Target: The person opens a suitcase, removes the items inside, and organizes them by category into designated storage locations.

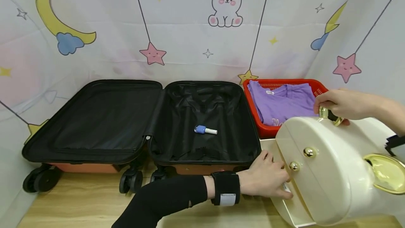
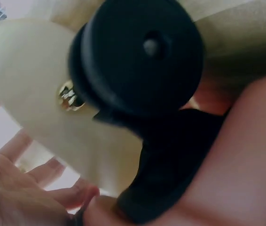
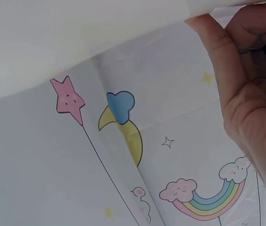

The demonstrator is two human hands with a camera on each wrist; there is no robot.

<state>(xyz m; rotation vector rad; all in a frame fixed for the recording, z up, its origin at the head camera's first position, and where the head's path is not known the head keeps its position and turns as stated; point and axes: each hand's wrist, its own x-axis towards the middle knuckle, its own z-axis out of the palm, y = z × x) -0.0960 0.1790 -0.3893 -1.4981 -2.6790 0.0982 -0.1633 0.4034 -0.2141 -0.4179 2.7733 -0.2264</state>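
My right hand (image 1: 343, 104) grips the gold handle (image 1: 323, 112) on top of a cream cosmetic case (image 1: 335, 182), which stands tilted with its curved, gold-knobbed front (image 2: 25, 61) toward the left. My left hand (image 1: 267, 176) reaches into the pulled-out cream drawer (image 1: 268, 145) at its base, fingers spread and loosely bent in the left wrist view. A small white piece with markings (image 1: 286, 187) shows between thumb and forefinger; I cannot tell whether they hold it. A blue nail polish bottle (image 1: 205, 130) with a white cap lies in the open suitcase (image 1: 186, 150).
The suitcase's other half (image 1: 101, 122) lies open at the left, its black wheels (image 1: 131, 180) toward me. Behind the case, a red basket (image 1: 264, 129) holds folded purple clothing (image 1: 284, 103). A printed curtain (image 1: 190, 17) hangs close behind everything on the wooden table (image 1: 72, 200).
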